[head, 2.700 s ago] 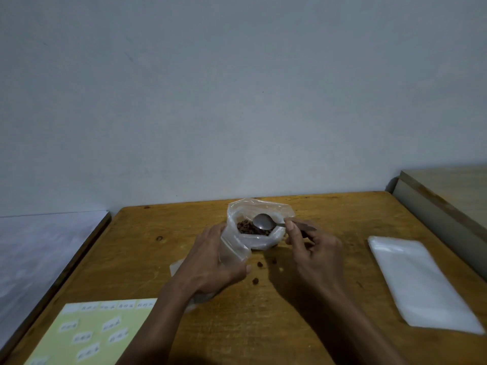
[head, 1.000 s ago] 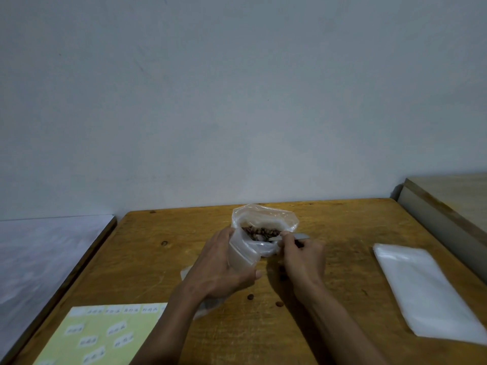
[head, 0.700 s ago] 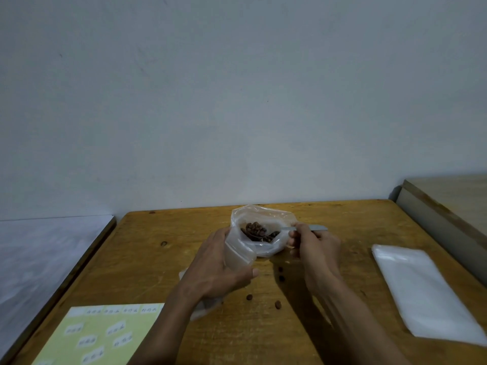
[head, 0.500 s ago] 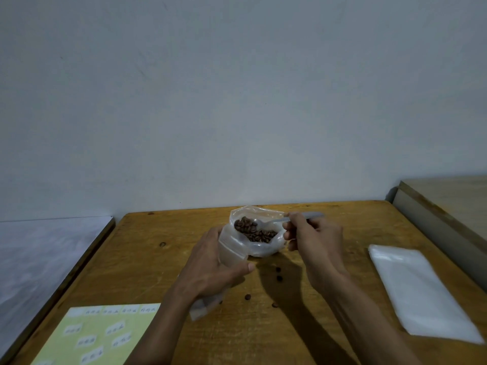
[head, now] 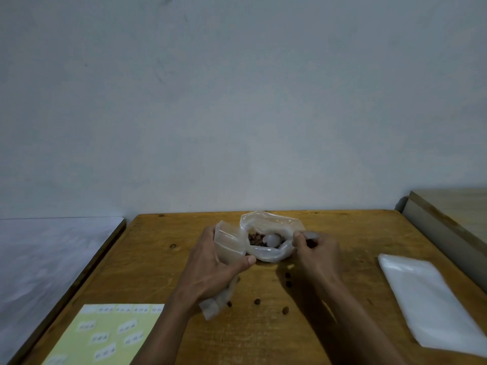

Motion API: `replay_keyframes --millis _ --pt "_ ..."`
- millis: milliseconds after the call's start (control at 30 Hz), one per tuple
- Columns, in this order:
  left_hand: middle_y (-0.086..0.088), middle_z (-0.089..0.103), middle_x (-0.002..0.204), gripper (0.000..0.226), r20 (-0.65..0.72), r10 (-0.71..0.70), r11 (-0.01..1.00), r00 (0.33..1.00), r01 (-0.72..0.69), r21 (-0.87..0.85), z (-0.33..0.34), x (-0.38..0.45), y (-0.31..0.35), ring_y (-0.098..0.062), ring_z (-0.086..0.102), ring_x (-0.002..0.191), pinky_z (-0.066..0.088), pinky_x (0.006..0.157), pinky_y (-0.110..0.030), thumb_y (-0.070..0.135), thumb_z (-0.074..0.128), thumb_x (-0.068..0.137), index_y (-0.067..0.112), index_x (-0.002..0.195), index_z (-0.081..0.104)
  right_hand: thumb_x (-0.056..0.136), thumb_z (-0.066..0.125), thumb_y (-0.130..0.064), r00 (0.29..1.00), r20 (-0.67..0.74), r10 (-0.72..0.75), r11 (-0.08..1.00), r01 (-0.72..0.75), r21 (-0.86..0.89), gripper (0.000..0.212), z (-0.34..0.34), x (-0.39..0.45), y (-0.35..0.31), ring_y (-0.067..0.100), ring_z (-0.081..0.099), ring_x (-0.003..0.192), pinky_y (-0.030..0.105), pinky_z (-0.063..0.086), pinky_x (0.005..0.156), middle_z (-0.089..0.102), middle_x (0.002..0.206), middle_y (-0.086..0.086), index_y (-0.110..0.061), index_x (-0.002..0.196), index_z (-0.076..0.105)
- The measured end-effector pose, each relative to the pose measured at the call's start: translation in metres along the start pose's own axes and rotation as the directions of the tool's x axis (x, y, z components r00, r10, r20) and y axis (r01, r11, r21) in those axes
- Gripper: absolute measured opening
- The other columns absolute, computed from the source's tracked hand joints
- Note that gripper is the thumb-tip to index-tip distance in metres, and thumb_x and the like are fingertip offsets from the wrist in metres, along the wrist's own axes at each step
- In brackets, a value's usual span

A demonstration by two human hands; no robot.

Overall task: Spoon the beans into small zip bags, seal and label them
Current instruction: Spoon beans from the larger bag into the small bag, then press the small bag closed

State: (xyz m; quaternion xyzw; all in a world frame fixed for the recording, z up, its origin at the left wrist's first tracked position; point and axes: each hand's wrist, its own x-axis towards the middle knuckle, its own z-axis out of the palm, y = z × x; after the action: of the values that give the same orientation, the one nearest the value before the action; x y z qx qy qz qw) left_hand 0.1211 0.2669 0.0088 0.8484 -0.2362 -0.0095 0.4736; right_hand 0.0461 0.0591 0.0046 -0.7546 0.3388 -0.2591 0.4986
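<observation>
A small zip bag [head: 228,242] is gripped by the left hand [head: 213,270]. A spoon [head: 271,240], seemingly empty, is pinched by the right hand [head: 317,255] inside the bean bag [head: 271,233] near the table's [head: 158,259] far edge.

I have one view only, from a camera worn on the person's head. It looks forward and slightly down across the wooden table [head: 163,259] toward a plain wall [head: 237,101], which fills the upper half. Both hands sit close beneath it, low in the middle, forearms entering from the bottom edge. The wide lens bends the table's sides.
</observation>
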Motion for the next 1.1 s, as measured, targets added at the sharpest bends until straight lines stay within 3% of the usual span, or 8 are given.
replay_keyframes --millis 100,200,333,467,600,767,900,1100 --pt "0.011 0.052 0.128 0.096 -0.027 0.005 1.000 1.000 -0.005 -0.011 -0.006 -0.002 0.002 -0.006 0.055 0.109 0.047 0.069 -0.012 0.057 0.086 0.066 0.031 0.144 0.036 0.090 0.068 -0.045 0.998 -0.019 0.068 0.996 -0.069 -0.048 0.049 0.000 0.000 0.002 0.027 0.063 0.110 0.049 0.055 0.094 0.065 0.123 0.007 -0.015 0.128 0.062" --pt "0.012 0.054 0.126 0.095 -0.051 0.016 0.999 0.999 -0.018 -0.027 -0.011 -0.002 0.003 -0.006 0.056 0.109 0.054 0.077 -0.022 0.062 0.085 0.064 0.033 0.141 0.038 0.085 0.069 -0.053 0.988 -0.124 -0.086 0.980 0.062 -0.191 0.059 -0.010 -0.012 -0.013 0.028 0.041 0.134 0.054 0.034 0.111 0.047 0.138 0.005 -0.026 0.134 0.054" --pt "0.011 0.055 0.127 0.107 -0.087 0.023 0.999 0.996 -0.026 -0.033 -0.016 -0.003 0.009 -0.012 0.058 0.112 0.059 0.085 -0.036 0.078 0.077 0.055 0.033 0.142 0.037 0.075 0.066 -0.065 0.901 0.018 -0.432 0.891 0.430 -0.147 0.037 -0.010 -0.036 -0.054 0.012 0.049 0.118 0.051 0.039 0.105 0.055 0.113 -0.015 -0.037 0.097 0.075" --pt "0.010 0.049 0.131 0.114 -0.105 0.036 0.997 0.994 -0.043 -0.064 -0.024 -0.006 0.022 -0.014 0.058 0.112 0.055 0.076 -0.021 0.073 0.076 0.056 0.029 0.150 0.029 0.079 0.071 -0.059 0.846 0.334 -0.415 0.874 0.473 -0.112 0.028 0.006 -0.053 -0.091 0.009 0.050 0.118 0.052 0.042 0.104 0.057 0.111 -0.019 -0.034 0.089 0.078" --pt "0.012 0.055 0.130 0.102 -0.148 0.038 0.986 0.988 -0.062 -0.156 -0.041 -0.007 0.024 -0.007 0.057 0.115 0.055 0.082 -0.020 0.068 0.079 0.060 0.028 0.146 0.040 0.092 0.066 -0.040 0.811 0.275 -0.516 0.814 0.565 -0.135 0.020 0.013 -0.051 -0.103 0.012 0.055 0.113 0.050 0.043 0.101 0.066 0.115 -0.011 -0.025 0.091 0.079" --pt "0.003 0.073 0.104 0.026 -0.284 0.003 0.903 0.959 -0.124 -0.412 -0.056 -0.002 0.028 -0.014 0.069 0.103 0.059 0.079 -0.023 0.038 0.066 0.088 0.022 0.108 0.071 0.096 0.064 -0.034 0.767 0.172 -0.618 0.752 0.641 -0.155 0.018 0.004 -0.042 -0.104 0.015 0.058 0.104 0.044 0.050 0.090 0.070 0.107 -0.006 -0.021 0.095 0.077" --pt "0.002 0.076 0.091 0.008 -0.356 -0.019 0.876 0.934 -0.156 -0.455 -0.056 0.001 0.034 -0.011 0.071 0.090 0.057 0.072 -0.017 0.023 0.068 0.092 0.021 0.093 0.076 0.092 0.068 -0.037 0.788 0.198 -0.583 0.803 0.596 -0.006 0.017 -0.008 -0.037 -0.104 0.007 0.062 0.096 0.035 0.055 0.082 0.069 0.100 -0.015 -0.023 0.096 0.075" --pt "-0.001 0.075 0.090 0.020 -0.196 -0.018 0.802 0.981 -0.103 -0.589 -0.043 -0.001 0.045 -0.016 0.071 0.088 0.060 0.072 -0.028 0.031 0.069 0.085 0.013 0.092 0.073 0.072 0.086 -0.027 0.860 0.404 -0.311 0.922 0.171 0.346 0.022 -0.006 -0.035 -0.096 0.018 0.073 0.090 0.039 0.063 0.078 0.077 0.092 0.002 -0.017 0.090 0.077"
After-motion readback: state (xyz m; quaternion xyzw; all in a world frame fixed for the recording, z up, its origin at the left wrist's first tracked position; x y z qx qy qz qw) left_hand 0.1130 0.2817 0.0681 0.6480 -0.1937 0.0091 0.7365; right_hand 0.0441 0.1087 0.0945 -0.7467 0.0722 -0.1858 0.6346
